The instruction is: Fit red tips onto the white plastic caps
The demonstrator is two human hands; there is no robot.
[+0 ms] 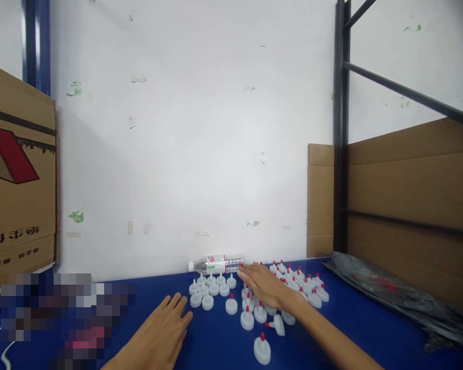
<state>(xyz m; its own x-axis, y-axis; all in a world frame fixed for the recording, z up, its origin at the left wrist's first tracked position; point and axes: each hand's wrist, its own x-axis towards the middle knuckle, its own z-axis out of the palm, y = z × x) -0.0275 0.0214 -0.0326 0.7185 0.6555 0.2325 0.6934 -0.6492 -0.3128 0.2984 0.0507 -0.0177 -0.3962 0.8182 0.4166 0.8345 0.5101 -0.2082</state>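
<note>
My left hand [162, 329] rests palm down on the blue table, fingers apart and holding nothing. It is nearest to a group of white nozzle caps [207, 302] without red tips. My right hand [264, 283] stretches over a larger cluster of white nozzle caps with red tips [247, 319], its fingers extended. A red tip shows right by its fingertips; contact is unclear, and the hand hides several caps. One red-tipped cap [278, 325] lies on its side, and another [262, 349] stands near the front. Behind the caps a clear plastic bottle [216, 264] lies on its side.
A white wall [193, 128] rises behind the blue table [212, 344]. On the left stands a printed cardboard box [19, 205]. A dark metal rack post [341, 154], cardboard [409, 185] and a grey plastic bag [401, 293] are on the right. A pixelated patch covers the lower left.
</note>
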